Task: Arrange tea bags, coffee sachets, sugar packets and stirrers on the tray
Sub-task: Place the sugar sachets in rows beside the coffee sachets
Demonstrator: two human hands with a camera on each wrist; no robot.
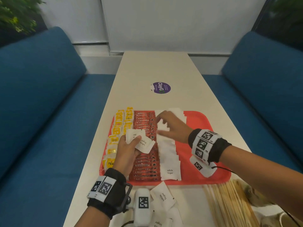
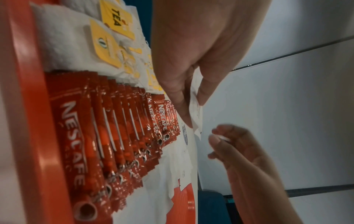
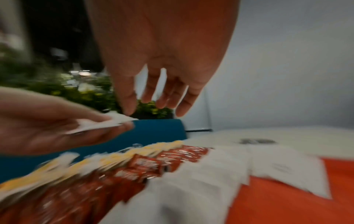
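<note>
A red tray (image 1: 205,128) holds yellow tea bags (image 1: 119,126) on its left, a row of red coffee sachets (image 1: 146,166) in the middle and a column of white sugar packets (image 1: 168,154) beside them. My left hand (image 1: 129,148) grips a few sugar packets (image 1: 144,143) above the sachets, and the left wrist view shows them pinched (image 2: 196,115) between thumb and fingers. My right hand (image 1: 164,126) hovers over the sugar column with spread fingers (image 3: 159,98) that hold nothing. Wooden stirrers (image 1: 229,205) lie on the table near the tray's front right corner.
Loose sugar packets (image 1: 162,197) lie on the table in front of the tray. A purple round sticker (image 1: 160,87) marks the table beyond it. Blue benches (image 1: 41,112) run along both sides. The tray's right part is bare red.
</note>
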